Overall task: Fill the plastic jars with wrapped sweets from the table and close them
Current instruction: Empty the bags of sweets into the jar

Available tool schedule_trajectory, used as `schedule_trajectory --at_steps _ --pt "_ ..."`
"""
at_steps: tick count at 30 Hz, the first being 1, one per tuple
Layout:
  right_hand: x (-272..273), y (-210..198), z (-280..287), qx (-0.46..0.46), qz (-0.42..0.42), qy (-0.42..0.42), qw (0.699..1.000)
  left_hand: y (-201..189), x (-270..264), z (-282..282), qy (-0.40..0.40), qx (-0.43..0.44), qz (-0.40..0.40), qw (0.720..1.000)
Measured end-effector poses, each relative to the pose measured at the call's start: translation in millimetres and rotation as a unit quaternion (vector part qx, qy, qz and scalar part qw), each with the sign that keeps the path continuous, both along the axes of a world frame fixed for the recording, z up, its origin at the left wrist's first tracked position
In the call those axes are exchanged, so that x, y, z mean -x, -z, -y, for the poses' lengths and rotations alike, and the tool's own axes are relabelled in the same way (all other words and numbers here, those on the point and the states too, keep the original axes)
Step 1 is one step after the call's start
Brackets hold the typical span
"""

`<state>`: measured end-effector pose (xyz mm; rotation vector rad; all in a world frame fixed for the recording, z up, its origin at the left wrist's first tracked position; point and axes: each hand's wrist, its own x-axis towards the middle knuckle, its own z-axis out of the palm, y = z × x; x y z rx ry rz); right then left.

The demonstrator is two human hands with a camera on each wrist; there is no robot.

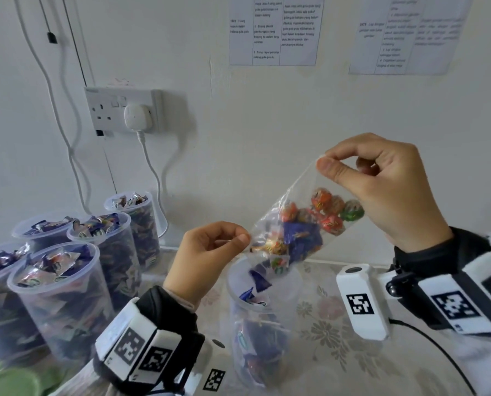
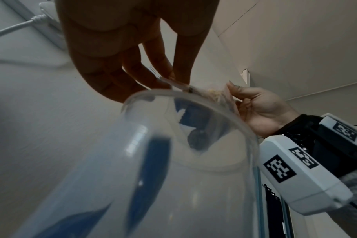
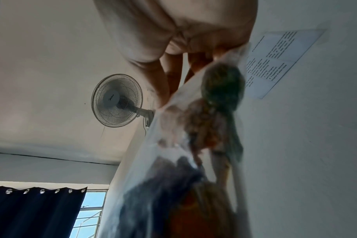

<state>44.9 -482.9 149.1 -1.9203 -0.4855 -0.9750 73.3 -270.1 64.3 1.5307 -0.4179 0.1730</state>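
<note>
A clear plastic bag point(image 1: 298, 224) of red, green and blue wrapped sweets hangs tilted, mouth down, over an open plastic jar point(image 1: 262, 332) partly filled with sweets. My right hand point(image 1: 381, 181) pinches the bag's upper corner. My left hand point(image 1: 210, 252) pinches the bag's lower edge near its mouth. Blue sweets point(image 1: 258, 278) are dropping at the jar's rim. The left wrist view looks up past the jar rim point(image 2: 194, 99) at my left hand's fingers point(image 2: 159, 70) on the bag edge. The right wrist view shows the bag point(image 3: 204, 128) blurred below my right hand point(image 3: 173, 32).
Several open jars point(image 1: 64, 295) full of sweets stand at the left by the wall. Green lids point(image 1: 10, 381) lie at the bottom left corner. A wall socket point(image 1: 124, 110) with a plug and cables is behind them. The table point(image 1: 338, 338) has a floral cloth.
</note>
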Motion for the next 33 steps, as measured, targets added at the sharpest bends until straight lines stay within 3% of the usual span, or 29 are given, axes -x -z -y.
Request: schedule_trajectory --at_steps 5,11,14,18,22,26,33 --pt "-0.6 2.3 -4.4 0.036 -0.057 -0.045 0.997 -1.0 -0.5 5.1 0.011 -0.009 0.006 1.0" --pt "-3.4 -0.7 2.7 -0.042 0.043 0.004 0.998 2.0 -5.8 8.5 -0.03 -0.031 0.024 0.999" --pt "-4.1 1.7 -1.4 -0.001 0.015 -0.021 1.0 2.3 -5.8 7.9 -0.029 -0.028 0.019 0.999" --pt "-6.0 0.5 -1.9 -0.015 0.078 0.019 0.997 3.2 -4.9 8.3 -0.024 -0.007 0.01 1.0" --pt "-5.8 2.6 -10.0 0.032 0.028 -0.024 0.999 7.4 -5.1 7.8 -0.023 -0.023 0.005 0.999" --pt "-6.5 3.6 -11.0 0.008 0.092 0.019 0.996 7.7 -5.0 4.7 -0.016 0.012 -0.004 1.0" --pt "-7.3 2.0 -13.2 0.007 0.084 0.016 0.996 7.1 -3.5 5.9 -0.012 0.038 -0.022 0.999"
